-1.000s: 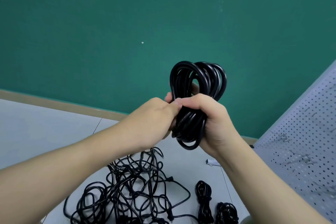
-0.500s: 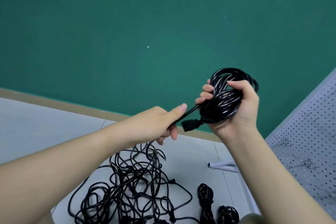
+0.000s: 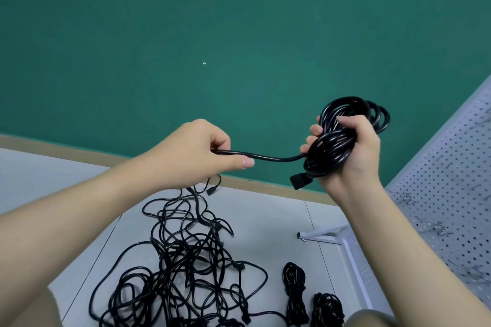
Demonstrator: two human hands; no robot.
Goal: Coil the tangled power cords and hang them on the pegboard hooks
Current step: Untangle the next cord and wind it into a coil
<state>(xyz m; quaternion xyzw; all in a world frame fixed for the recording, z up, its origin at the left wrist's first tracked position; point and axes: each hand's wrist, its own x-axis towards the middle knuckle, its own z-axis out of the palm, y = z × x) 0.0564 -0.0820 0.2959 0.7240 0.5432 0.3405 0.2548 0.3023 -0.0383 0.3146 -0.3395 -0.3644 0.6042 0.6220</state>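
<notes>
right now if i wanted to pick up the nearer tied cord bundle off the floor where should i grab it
Grip the tied cord bundle at its cinched waist, coming straight down from above. It lies flat on the floor with loops flaring at both ends, so the narrow wrapped middle fits one hand and likely keeps the coil together.

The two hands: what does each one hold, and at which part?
Right hand grips the coiled cord round its middle; left hand pinches its free tail.
</notes>
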